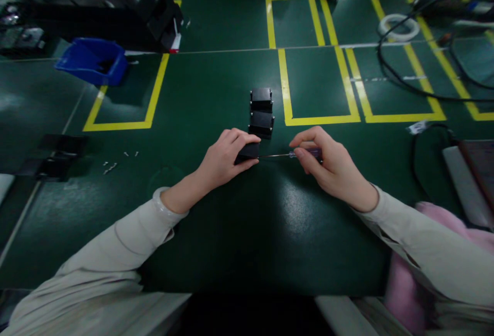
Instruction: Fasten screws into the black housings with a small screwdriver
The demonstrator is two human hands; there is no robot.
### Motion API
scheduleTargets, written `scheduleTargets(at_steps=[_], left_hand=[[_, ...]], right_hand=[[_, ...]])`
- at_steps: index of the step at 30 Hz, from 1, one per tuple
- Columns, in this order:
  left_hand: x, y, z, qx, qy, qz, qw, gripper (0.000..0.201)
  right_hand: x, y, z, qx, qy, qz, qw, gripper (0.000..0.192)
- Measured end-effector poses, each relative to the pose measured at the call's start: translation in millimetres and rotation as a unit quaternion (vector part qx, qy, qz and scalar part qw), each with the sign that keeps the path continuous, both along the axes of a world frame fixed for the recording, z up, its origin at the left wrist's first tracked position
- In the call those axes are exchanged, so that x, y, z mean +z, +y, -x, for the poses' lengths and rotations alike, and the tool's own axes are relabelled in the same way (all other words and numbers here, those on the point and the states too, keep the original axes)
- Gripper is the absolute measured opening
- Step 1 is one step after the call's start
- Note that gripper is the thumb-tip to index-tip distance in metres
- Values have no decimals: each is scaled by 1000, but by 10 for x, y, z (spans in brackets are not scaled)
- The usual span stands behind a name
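Green worktop (216, 89) with yellow tape outlines; left hand (226, 158) fingers pinch a small black block (248, 151) at near centre; right hand (328, 166) fingers pinch a screwdriver (293, 155), tip touching the block. Risk: sideways push could slip the tip off; loose grip lets the block skid into the two black blocks (261, 112) just beyond.

Dark green work table (216, 233), glossy, dim light with soft sheen patches. Yellow tape rectangles (316, 84) marked across surface. Blue bin (92, 60) far left, black cables (405, 84) and white tape roll (398, 27) far right.
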State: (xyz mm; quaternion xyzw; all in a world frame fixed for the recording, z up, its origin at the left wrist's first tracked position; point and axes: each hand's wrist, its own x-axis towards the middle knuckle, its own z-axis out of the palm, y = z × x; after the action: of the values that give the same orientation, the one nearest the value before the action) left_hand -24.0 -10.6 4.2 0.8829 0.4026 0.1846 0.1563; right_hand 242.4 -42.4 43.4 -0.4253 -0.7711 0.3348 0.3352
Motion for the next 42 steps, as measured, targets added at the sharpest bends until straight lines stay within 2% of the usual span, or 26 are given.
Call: scheduleTargets(at_steps=[5, 9, 20, 24, 27, 33, 38, 42], left_hand=[[2, -1, 6, 0, -1, -2, 1000, 38], [7, -3, 5, 2, 1, 0, 1000, 39], [22, -8, -10, 0, 6, -2, 1000, 38], [21, -4, -9, 1, 7, -2, 1000, 37], [16, 0, -7, 2, 6, -2, 1000, 37], [21, -1, -9, 2, 7, 0, 1000, 37], [13, 2, -7, -1, 9, -4, 1000, 38], [18, -1, -8, 0, 7, -2, 1000, 37]], right_hand=[[13, 5, 7, -6, 2, -12, 1000, 17], [39, 14, 15, -7, -10, -6, 1000, 4], [53, 53, 31, -51, -39, -8, 998, 16], [23, 61, 37, -36, -12, -17, 999, 4], [15, 65, 39, -30, 1, -29, 999, 10], [60, 67, 38, -12, -21, -22, 999, 8], [76, 38, 44, -4, -33, -56, 998, 7], [84, 28, 45, 1, -46, -53, 998, 3]])
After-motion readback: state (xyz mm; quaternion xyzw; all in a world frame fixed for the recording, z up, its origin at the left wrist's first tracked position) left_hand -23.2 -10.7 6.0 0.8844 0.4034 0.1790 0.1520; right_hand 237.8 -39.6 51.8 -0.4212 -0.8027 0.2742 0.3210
